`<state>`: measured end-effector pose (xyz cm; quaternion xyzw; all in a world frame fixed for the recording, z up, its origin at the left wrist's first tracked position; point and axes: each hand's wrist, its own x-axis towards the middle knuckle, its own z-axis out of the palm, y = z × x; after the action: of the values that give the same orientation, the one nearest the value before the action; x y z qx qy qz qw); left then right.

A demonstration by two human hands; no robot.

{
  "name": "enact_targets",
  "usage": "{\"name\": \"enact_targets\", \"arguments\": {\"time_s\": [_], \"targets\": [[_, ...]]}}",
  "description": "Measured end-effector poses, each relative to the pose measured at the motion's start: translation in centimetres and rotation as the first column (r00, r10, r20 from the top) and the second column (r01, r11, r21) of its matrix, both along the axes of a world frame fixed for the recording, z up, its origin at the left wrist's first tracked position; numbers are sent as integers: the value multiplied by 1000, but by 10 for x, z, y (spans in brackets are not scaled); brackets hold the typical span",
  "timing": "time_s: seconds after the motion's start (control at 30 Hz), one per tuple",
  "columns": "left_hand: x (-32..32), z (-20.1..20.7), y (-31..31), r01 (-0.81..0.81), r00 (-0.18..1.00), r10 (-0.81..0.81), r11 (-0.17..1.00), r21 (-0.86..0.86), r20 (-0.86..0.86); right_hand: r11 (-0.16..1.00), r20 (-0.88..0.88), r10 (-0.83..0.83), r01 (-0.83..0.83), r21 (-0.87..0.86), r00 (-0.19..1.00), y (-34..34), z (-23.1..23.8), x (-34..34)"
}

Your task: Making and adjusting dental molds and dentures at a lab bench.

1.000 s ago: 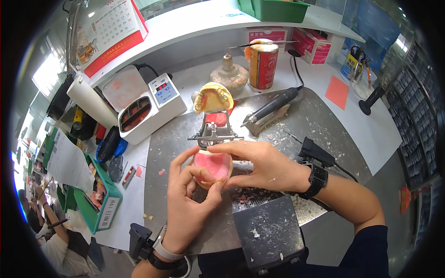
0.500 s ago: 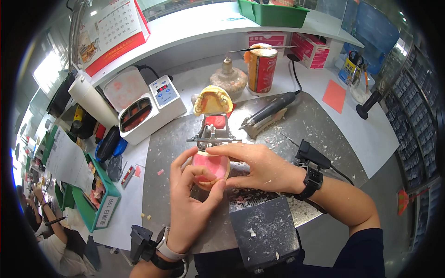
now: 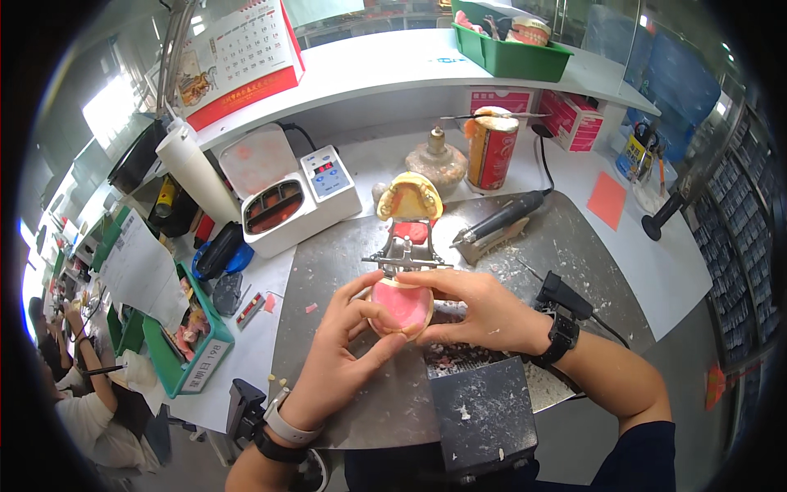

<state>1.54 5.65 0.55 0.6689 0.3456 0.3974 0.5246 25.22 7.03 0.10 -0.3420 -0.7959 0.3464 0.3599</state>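
Note:
A dental cast with a pink wax base [image 3: 403, 303] on it lies between my hands, over the metal plate. My left hand [image 3: 344, 353] grips its left side and lower edge, fingers curled over the pink surface. My right hand [image 3: 484, 312] pinches it from the right, index finger along the upper rim and thumb at the lower right. Just beyond, the metal articulator [image 3: 407, 254] stands hinged open, bearing a yellow cast with teeth [image 3: 408, 198] at its raised end. How the held cast joins the articulator is hidden by my fingers.
A handpiece [image 3: 504, 217] rests beyond my right hand; a dark box [image 3: 484, 414] stands below it. Behind are a glass burner [image 3: 436, 166], a red can [image 3: 494, 156] and, leftward, a wax heater [image 3: 303, 201]. A green tray [image 3: 217, 344] sits left. Another person [image 3: 102, 418] works far left.
The whole scene has shifted right and slightly down in the view, as the camera turned. Both hands keep their hold on the pink-waxed cast, with little change in the fingers.

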Motion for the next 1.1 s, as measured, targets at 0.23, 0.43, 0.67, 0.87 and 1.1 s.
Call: {"name": "enact_targets", "arguments": {"time_s": [0.23,0.43,0.67,0.87,1.1], "targets": [[1,0,0,-2,1000,3,1000,-5,30,1000,-17,-13,13,-12,1000,-1,-1,-1],[-3,-1,-1,15,999,-12,997,-74,32,1000,-33,-6,6,1,999,-1,-3,-1],[-5,3,2,51,999,-51,997,-60,14,1000,-39,1,-1,8,999,1,-4,-1],[-15,7,4,91,995,-85,988,-126,50,997,21,13,-11,-81,1000,-2,7,0],[-13,4,4,92,993,-79,984,-151,93,994,-2,13,-13,-108,1000,-2,5,-1]]}}
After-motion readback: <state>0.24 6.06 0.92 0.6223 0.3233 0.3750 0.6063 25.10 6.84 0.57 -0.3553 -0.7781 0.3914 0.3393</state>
